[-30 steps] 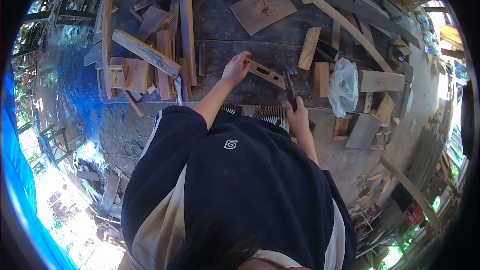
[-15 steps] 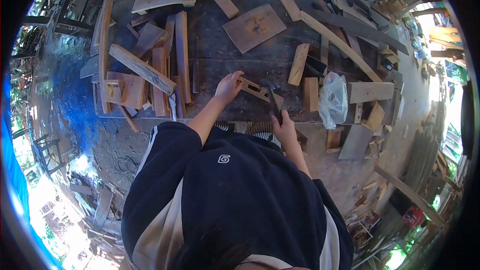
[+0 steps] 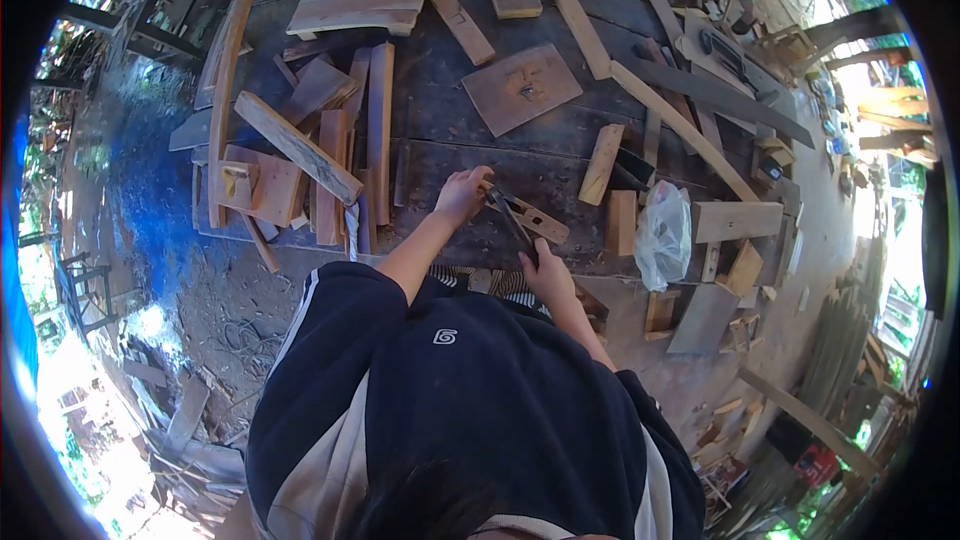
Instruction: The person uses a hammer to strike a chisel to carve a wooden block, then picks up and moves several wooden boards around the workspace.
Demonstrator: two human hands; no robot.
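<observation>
My left hand (image 3: pixel 462 194) grips one end of a small slotted wooden piece (image 3: pixel 536 222) that lies on the dark workbench (image 3: pixel 440 140). In my right hand (image 3: pixel 546 275) is a dark-handled tool (image 3: pixel 508 223), its head lying across the wooden piece close to my left fingers. Both forearms reach forward from my dark shirt. The tool's tip is partly hidden by my left hand.
Left of my hands lies a heap of planks and offcuts (image 3: pixel 300 150). A square board (image 3: pixel 520 88), short blocks (image 3: pixel 603 164) and a long curved strip (image 3: pixel 680 125) lie beyond. A clear plastic bag (image 3: pixel 662 235) sits at the right. Scrap wood litters the ground.
My right hand has swung the dark tool leftward, from beside the wooden piece onto it, near my left hand. The view has shifted a little.
</observation>
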